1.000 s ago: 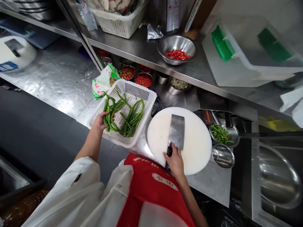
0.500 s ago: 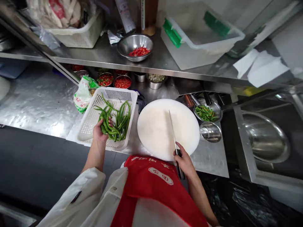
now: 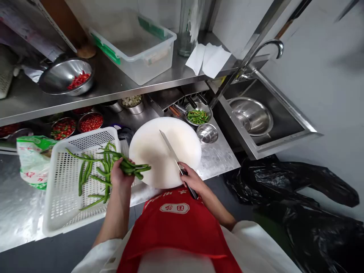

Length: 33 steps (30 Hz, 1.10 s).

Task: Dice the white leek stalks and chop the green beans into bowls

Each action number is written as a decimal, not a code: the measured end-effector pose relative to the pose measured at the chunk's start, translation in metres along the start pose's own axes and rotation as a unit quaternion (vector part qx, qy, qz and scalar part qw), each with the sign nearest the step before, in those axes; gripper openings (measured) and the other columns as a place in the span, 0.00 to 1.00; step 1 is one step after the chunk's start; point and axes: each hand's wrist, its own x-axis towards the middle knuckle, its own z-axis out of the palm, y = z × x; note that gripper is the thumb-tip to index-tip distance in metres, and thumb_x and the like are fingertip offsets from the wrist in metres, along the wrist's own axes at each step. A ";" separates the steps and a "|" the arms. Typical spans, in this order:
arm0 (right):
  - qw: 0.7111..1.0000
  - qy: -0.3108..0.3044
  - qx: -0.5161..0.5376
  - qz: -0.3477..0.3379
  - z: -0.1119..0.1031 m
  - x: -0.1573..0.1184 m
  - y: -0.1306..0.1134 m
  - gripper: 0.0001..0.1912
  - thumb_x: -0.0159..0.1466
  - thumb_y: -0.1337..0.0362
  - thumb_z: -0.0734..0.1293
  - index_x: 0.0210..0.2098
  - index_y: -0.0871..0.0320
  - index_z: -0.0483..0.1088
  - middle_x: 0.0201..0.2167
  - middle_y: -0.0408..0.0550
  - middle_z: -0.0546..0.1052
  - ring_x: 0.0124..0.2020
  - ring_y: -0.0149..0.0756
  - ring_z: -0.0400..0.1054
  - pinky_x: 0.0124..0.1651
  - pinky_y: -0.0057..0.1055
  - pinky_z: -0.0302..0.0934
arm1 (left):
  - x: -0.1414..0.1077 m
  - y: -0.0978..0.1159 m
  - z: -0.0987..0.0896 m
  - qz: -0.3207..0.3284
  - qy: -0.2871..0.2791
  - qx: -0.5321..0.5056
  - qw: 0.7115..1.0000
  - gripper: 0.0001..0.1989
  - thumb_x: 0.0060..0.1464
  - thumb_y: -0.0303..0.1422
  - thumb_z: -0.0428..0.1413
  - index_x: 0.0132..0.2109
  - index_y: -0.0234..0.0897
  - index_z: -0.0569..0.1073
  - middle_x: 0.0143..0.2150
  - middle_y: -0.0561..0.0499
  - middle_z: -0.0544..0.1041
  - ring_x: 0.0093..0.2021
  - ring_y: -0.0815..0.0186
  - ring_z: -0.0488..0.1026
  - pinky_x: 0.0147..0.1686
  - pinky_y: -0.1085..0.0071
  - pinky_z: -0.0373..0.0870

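- Since the earlier frame the left hand (image 3: 121,175) has lifted a bunch of green peppers (image 3: 129,167) out of the white basket (image 3: 61,197) and carried it toward the round cutting board (image 3: 165,149); the cleaver (image 3: 173,153) has swung so its blade slants up to the left across the board.
- The bunch is clamped in the left hand's closed fingers, its tips reaching over the board's left edge (the stems trail back over the basket rim).
- The right hand (image 3: 192,180) is wrapped shut around the cleaver's dark handle at the board's near edge, the blade seen edge-on.
- The two hands are apart, one at each side of the board's near half.
- More green peppers lie loose in the basket, just left of the board.
- Behind the board stand a small bowl of chopped green pieces (image 3: 198,115) and an empty steel bowl (image 3: 207,132) beside it.
- A green-and-white bag (image 3: 32,161) lies left of the basket.
- On the shelf above sit a steel bowl of red chillies (image 3: 66,77) and a clear plastic box (image 3: 136,45).
- To the right, a sink (image 3: 284,125) holds a large steel basin (image 3: 253,115).
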 end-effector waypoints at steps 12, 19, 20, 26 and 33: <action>0.982 0.074 0.173 -0.002 -0.032 -0.024 0.006 0.16 0.48 0.69 0.64 0.38 0.53 0.64 0.28 0.34 0.69 0.18 0.24 0.58 0.17 0.24 0.54 | 0.015 -0.135 0.086 -0.026 -0.024 0.062 0.997 0.06 0.52 0.32 0.58 0.35 0.38 0.68 0.32 0.49 0.74 0.34 0.67 0.75 0.40 0.68 0.71; 0.988 0.087 0.130 -0.009 -0.039 -0.019 0.016 0.19 0.49 0.69 0.62 0.42 0.54 0.65 0.24 0.33 0.67 0.17 0.25 0.58 0.18 0.24 0.55 | 0.010 -0.098 0.043 0.171 -0.189 0.409 0.876 0.07 0.53 0.32 0.59 0.39 0.36 0.77 0.43 0.42 0.77 0.44 0.57 0.74 0.48 0.58 0.71; 0.989 0.090 0.121 -0.012 -0.039 -0.017 0.016 0.20 0.49 0.69 0.62 0.43 0.54 0.65 0.24 0.33 0.68 0.17 0.25 0.59 0.18 0.24 0.55 | 0.015 -0.089 0.042 0.246 -0.205 0.476 0.819 0.09 0.53 0.29 0.57 0.42 0.36 0.78 0.47 0.40 0.77 0.50 0.53 0.73 0.54 0.55 0.68; 0.991 0.098 0.088 -0.002 -0.039 -0.010 0.017 0.20 0.50 0.69 0.63 0.44 0.54 0.66 0.26 0.34 0.69 0.18 0.26 0.60 0.19 0.24 0.57 | 0.064 -0.056 0.076 0.423 -0.267 0.675 0.543 0.30 0.50 0.22 0.54 0.62 0.36 0.71 0.71 0.41 0.60 0.73 0.46 0.50 0.71 0.47 0.44; 0.992 0.109 0.059 0.002 -0.038 -0.011 0.015 0.18 0.51 0.67 0.63 0.42 0.54 0.65 0.26 0.35 0.69 0.19 0.28 0.62 0.20 0.26 0.59 | 0.106 -0.021 0.139 0.360 -0.334 0.761 0.424 0.14 0.60 0.32 0.53 0.50 0.39 0.77 0.49 0.42 0.78 0.52 0.52 0.72 0.53 0.59 0.69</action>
